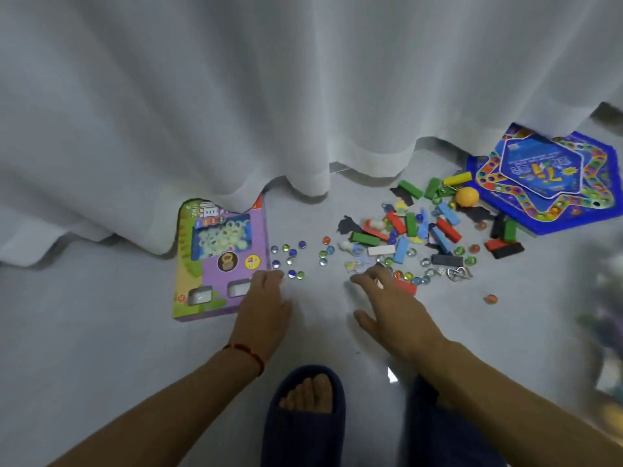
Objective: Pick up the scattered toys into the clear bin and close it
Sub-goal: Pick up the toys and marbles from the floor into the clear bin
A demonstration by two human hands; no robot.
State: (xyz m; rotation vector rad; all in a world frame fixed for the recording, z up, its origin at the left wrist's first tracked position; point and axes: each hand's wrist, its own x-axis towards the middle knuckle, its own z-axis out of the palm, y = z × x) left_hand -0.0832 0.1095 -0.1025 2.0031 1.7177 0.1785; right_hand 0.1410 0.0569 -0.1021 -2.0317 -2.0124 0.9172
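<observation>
On the pale floor (pixel 101 332), below a white curtain (pixel 236 96), we see toys scattered between two reaching hands and the wall. Our left hand (pixel 266 305) lies low and flat, fingers straight and together, holding nothing; its fingertips sit just beside the near right corner of a purple toy box (pixel 232 261) and a few loose glass marbles (pixel 291 261). A red string bracelet (pixel 247 352) circles that wrist. Our right hand (pixel 387 305) spreads wide, thumb splayed toward us, fingertips over the near edge of the pile and touching or just above a red block (pixel 406 286) (we cannot tell which); it grips nothing.

The purple box lies flat, its far end tucked under the curtain hem; through its clear window we see pale, greenish-white pieces inside. To the right, the pile of coloured blocks (pixel 421 227) mixes red, green, blue, white and black bars with more marbles, a small die (pixel 440 271) and a metal wire puzzle (pixel 458 273). A yellow ball (pixel 467 196) rests beside a blue star-shaped game board (pixel 546 176), which lies partly under the curtain. One marble (pixel 490 299) sits apart, nearer us.

At the far right edge a blurred, clear-looking shape (pixel 606 315) shows; we cannot tell if it is the bin. A dark slipper (pixel 303 423) covers our foot at the bottom.
</observation>
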